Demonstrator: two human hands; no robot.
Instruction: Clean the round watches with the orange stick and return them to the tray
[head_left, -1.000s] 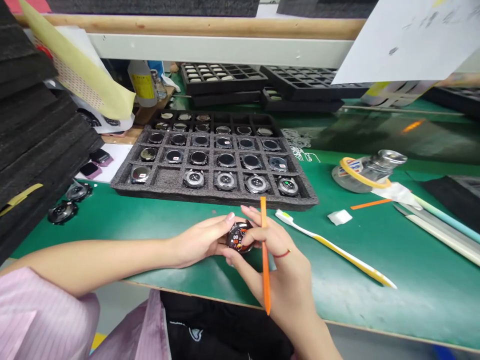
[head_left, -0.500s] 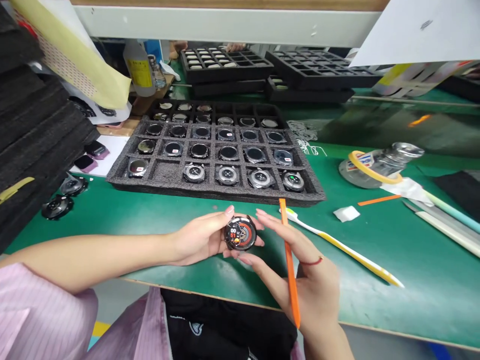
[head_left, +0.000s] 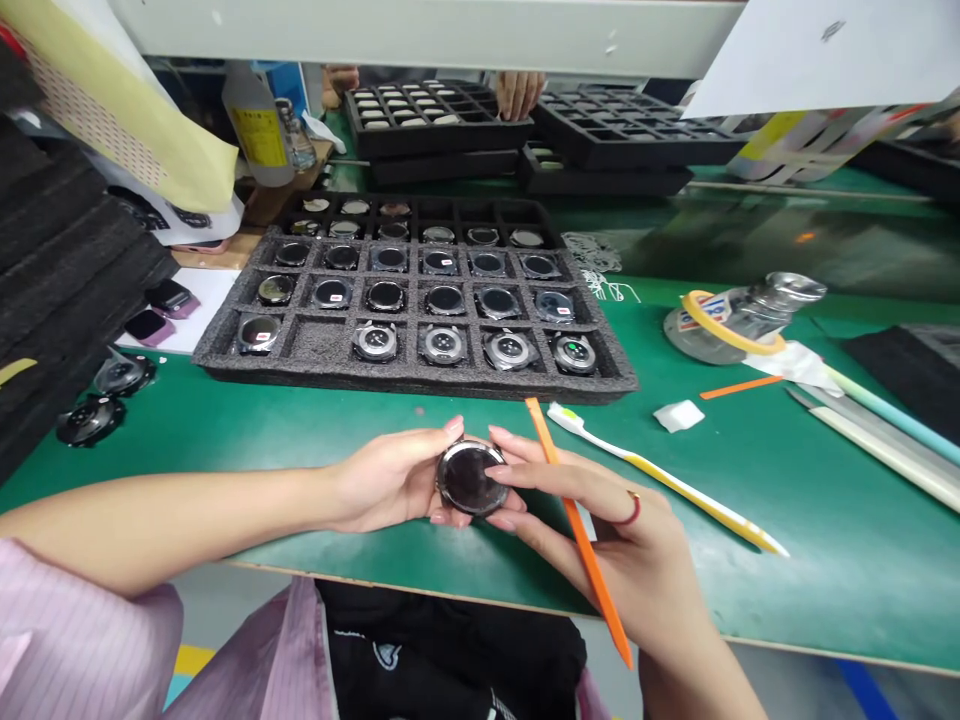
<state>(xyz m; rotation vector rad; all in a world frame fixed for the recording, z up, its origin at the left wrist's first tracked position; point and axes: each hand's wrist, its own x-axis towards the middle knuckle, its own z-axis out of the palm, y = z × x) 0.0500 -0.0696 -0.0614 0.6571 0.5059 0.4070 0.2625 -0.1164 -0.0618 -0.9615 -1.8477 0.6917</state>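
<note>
Bench [head_left: 757,590] with a green top, running across the whole view. Along its left side, a stack of black foam sheets [head_left: 52,250]. At centre, a grey foam tray [head_left: 412,385] in rows of cells, with tray watches [head_left: 442,345] seated in them: most of the front row backs up, the rows behind dark faces up. Beyond the tray, black trays [head_left: 431,120] of small pale parts, and at their far side a co-worker's hand [head_left: 517,92], well apart from the person's own. Right of the tray, a glass jar [head_left: 731,325] ringed with a yellow band. Near the bench's front edge, a left hand [head_left: 382,480] and a right hand [head_left: 607,530], from pink striped sleeves [head_left: 90,630]. Between them, a held watch [head_left: 466,478], round, dark face up, metal rim, raised just above the bench and just in front of the tray. Left hand closed around the held watch's left edge; right hand with fingertips [head_left: 506,470] resting on its right side, and a pry stick [head_left: 581,535], orange, gripped between fingers and palm. Just right of the stick, a toothbrush [head_left: 660,482], white and yellow. Farther right, a white wipe [head_left: 679,415] and an orange strip [head_left: 739,387]. On the right wrist side, a small ring [head_left: 634,510] on one finger.
</note>
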